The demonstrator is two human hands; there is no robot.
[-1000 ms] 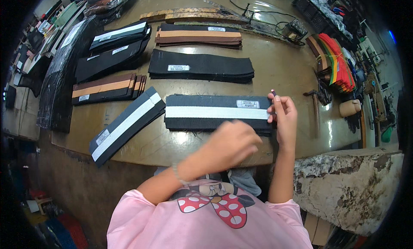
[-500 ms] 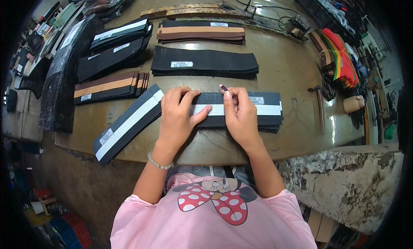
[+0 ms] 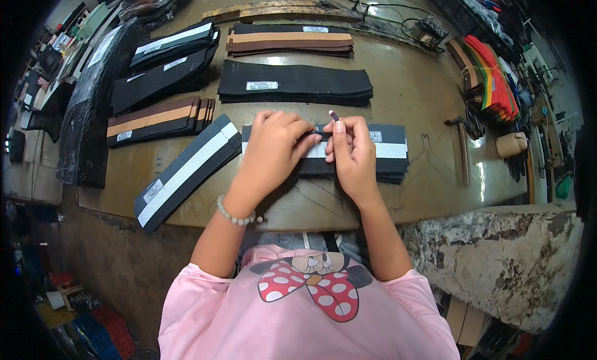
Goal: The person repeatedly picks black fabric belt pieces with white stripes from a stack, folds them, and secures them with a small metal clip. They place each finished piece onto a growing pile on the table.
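Observation:
In front of me lies a stack of dark woven strips with a white stripe, partly covered by my hands. My left hand rests over its left half, thumb and forefinger pinched together at a small dark bit I cannot make out. Close beside it, my right hand is closed round a short, thin dark stick with a pale tip, which pokes up above the thumb. At the left, another dark strip with a white stripe lies slanted, its upper end next to the stack.
Behind are piles of black strips and brown-and-tan strips. More piles lie at the left, beside a plastic-wrapped black bundle. To the right are a red, yellow and green bundle, a hammer and a tape roll.
My left hand has shifted right and turned inward, its fingertips now close to my right hand. My right hand has moved slightly right, the stick now pointing more upright.

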